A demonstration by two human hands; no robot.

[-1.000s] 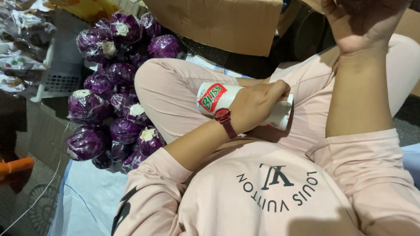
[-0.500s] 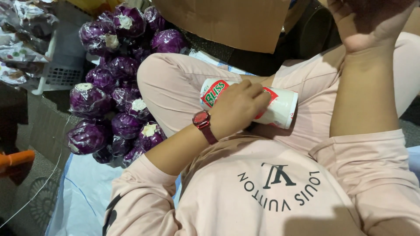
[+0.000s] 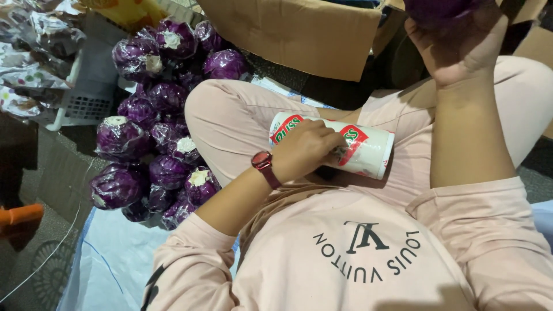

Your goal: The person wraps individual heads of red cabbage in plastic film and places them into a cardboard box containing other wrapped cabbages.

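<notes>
Left hand (image 3: pixel 308 152): closed over the middle of a white roll of cling film (image 3: pixel 357 151), fingers curled on its top side; a red wristwatch (image 3: pixel 264 163) sits just behind the hand.
Right hand (image 3: pixel 455 49): raised above and beyond the left, gripping one purple cabbage (image 3: pixel 440 10) from below; only the cabbage's lower part shows at the top edge.
Roll of cling film: one, lying crosswise on the person's lap, under the left hand and below the right forearm.
Step in hand: as I judge it, getting film ready for the cabbage held in the right hand.
Next move calls for: probably finding the loose edge of the film with the left fingertips; whether that edge is already lifted, I cannot tell.
Wrapped cabbages (image 3: pixel 167 126): a heap well to the left of the left hand, beyond the knee; about fifteen visible, the exact count unsure since they overlap.
Cardboard box (image 3: pixel 299 34): one large one, between the heap and the right hand, farther off.
White plastic crate (image 3: pixel 86 98): one, left of the heap.
</notes>
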